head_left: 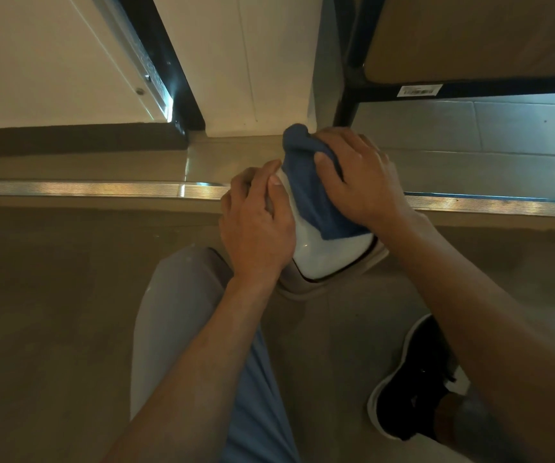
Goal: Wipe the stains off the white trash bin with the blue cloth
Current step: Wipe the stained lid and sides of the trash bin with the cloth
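Both forearms fill the lower part of the view, running up from 6 and 4 o'clock toward the middle. Between them lies a leg in pale blue-grey trousers (202,345), and at 5 o'clock a black shoe with a white sole (413,379) rests on the tan floor (52,312).

Just right of centre sits the white trash bin (329,255), seen from above with its glossy lid toward the camera and a beige rim (306,290) around the near edge. A dark gap shows between lid and rim.

On the 9 o'clock side of the bin the left hand (256,225) grips the bin's side, fingers curled over the edge and thumb lying on the white surface.

From the 3 o'clock side, the right hand (359,175) grips the blue cloth (313,195) against the top of the bin, its thumb bent onto the fabric and its fingers curved over it. One end of the cloth bunches up at 12 o'clock above the hand; the other end lies flat down the lid, ending in a straight edge near the middle of the bin. Any stains under the cloth cannot be made out.

Behind the bin a ribbed metal strip (85,188) crosses the floor from 9 to 3 o'clock. At 11 o'clock stands a white door (52,61) with a black frame (166,61), and at 1 o'clock the brown underside of a table (470,38) on dark legs, carrying a barcode sticker (419,90).
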Motion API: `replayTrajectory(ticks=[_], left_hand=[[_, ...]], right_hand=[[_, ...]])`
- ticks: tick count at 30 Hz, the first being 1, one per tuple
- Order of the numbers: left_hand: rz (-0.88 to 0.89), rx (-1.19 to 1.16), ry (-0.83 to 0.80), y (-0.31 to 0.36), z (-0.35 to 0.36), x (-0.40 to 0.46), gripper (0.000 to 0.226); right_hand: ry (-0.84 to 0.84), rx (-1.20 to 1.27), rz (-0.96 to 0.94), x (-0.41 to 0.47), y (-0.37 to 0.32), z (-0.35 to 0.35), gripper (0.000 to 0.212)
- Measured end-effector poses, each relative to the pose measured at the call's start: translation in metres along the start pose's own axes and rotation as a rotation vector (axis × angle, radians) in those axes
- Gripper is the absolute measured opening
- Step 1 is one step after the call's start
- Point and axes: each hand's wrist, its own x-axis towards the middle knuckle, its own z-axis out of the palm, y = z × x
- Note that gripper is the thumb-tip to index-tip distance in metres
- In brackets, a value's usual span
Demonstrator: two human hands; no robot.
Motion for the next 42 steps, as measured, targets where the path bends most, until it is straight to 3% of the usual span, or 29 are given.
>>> replayTrajectory(ticks=[2,5,10,14,15,19,23,27,32,36,38,42], left_hand=[[0.001,0.004,-0.006,0.001,0.001,0.0,0.044],[-0.008,0.003,-0.005,0.001,0.0,0.002,0.044],[0.009,0.002,-0.008,0.0,0.0,0.001,0.045],[0.013,-0.006,0.0,-0.001,0.001,0.003,0.044],[0.011,-0.007,0.008,-0.003,0.0,0.003,0.044],[0.025,-0.011,-0.004,-0.003,0.001,0.002,0.043],[0.019,0.0,0.004,-0.003,0.002,0.002,0.042],[0.016,-0.003,0.003,-0.004,0.001,0.002,0.042],[0.021,0.008,0.006,-0.003,0.002,0.004,0.039],[0.027,0.001,-0.004,-0.003,0.0,0.003,0.041],[0.032,0.003,-0.013,-0.002,0.002,0.003,0.041],[0.043,0.019,-0.004,-0.003,0.003,0.003,0.039]], right_hand=[[0.012,0.021,0.044,0.002,0.006,0.001,0.044],[0.017,-0.019,0.299,0.013,0.002,0.006,0.045],[0.099,-0.055,-0.071,-0.012,-0.002,0.006,0.045],[0.135,0.035,0.337,-0.001,-0.002,0.01,0.046],[0.146,0.003,0.341,-0.002,-0.008,0.012,0.046],[0.098,-0.032,0.066,-0.014,-0.002,0.007,0.049],[0.022,0.034,0.371,0.006,0.007,0.004,0.051],[0.074,0.023,0.15,-0.007,-0.001,0.003,0.047],[0.007,0.056,0.405,0.009,0.008,0.003,0.047],[0.211,-0.111,0.116,-0.021,-0.011,0.018,0.049],[0.263,-0.083,0.08,-0.032,-0.003,0.022,0.049],[0.287,0.094,0.417,-0.023,-0.001,0.02,0.049]])
